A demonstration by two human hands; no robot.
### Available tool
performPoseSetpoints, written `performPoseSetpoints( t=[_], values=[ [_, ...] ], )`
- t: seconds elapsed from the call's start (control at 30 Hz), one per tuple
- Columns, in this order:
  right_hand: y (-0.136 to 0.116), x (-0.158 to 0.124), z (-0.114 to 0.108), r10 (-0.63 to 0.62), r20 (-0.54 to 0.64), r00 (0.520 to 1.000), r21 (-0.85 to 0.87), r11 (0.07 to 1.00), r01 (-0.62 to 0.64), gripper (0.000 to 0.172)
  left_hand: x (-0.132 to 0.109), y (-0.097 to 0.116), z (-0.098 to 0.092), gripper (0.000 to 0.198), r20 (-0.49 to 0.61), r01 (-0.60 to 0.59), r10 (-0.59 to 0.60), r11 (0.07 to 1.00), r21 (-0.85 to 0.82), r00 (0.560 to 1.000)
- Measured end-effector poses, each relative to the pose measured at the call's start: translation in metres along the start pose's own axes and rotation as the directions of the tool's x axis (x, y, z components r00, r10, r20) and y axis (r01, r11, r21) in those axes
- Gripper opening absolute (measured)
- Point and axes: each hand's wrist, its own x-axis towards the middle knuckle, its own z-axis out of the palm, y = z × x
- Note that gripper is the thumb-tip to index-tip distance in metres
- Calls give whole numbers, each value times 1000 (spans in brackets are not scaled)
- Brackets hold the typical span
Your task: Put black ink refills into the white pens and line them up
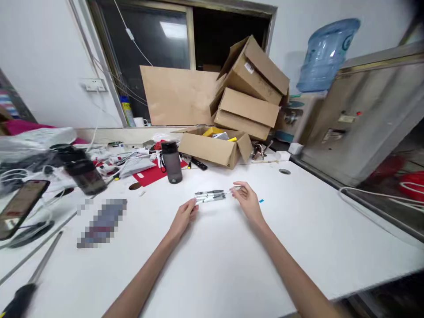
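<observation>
Several white pens (210, 197) with dark grey parts lie side by side on the white table (212, 274), in the middle of the view. My left hand (183, 216) is closed at their left ends, thumb and forefinger on the nearest pen. To the right of the pens, my right hand (247, 201) pinches a slim white pen-like piece (229, 191) that points toward them; the fingers hide much of it. A small blue piece (261, 201) lies just right of my right hand.
Behind the hands stand a dark bottle (172, 163) and an open cardboard box (208, 148). A remote (199, 164) lies between them. Another dark bottle (82, 172), cables and a phone (21, 207) crowd the left. A screwdriver (33, 278) lies front left.
</observation>
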Motion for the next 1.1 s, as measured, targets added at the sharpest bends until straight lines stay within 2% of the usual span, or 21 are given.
performPoseSetpoints(
  t=[0.3,0.53,0.67,0.77,0.83,0.9,1.0,1.1],
  values=[
    [-2,1,-3,36,-39,999,-37,999,-37,33,2,-1,-3,51,20,-40,40,999,-16,999],
    [-7,-13,9,92,149,985,-177,982,-65,35,3,-3,-2,51,38,-56,56,998,6,998],
    [-7,-16,12,94,258,961,-140,988,-59,35,1,-2,0,50,62,-63,62,998,16,996],
    [-3,-11,9,96,285,954,-78,994,-77,32,-1,2,0,50,60,-59,57,998,27,997],
    [0,-6,6,108,250,962,-49,994,-99,31,-2,5,-1,50,45,-52,51,998,29,998],
    [1,-2,2,108,164,981,-43,994,-103,32,-1,6,-2,51,21,-52,52,998,30,998],
    [1,1,-5,63,12,998,-69,996,-62,32,1,6,-4,50,-7,-69,69,997,33,998],
    [0,2,-9,14,-72,997,-114,993,-22,32,1,4,-4,50,-12,-65,66,997,41,998]
  ],
)
